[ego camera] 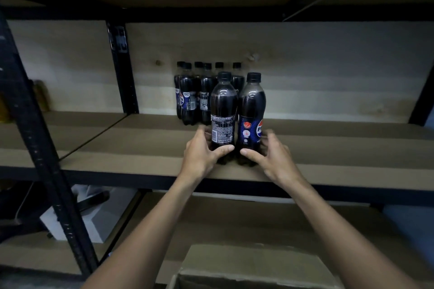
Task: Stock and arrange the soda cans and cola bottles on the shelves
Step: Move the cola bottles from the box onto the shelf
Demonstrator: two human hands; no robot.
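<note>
Shelf (340,148) bears two bottles (223,101): left grip (202,155) clasps one, right grip (270,157) another.

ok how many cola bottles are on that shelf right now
8. Two at the front: the barcode-side bottle in the left hand, the logo-side bottle in the right hand. Six caps show in the cluster behind; more may be hidden.
</note>
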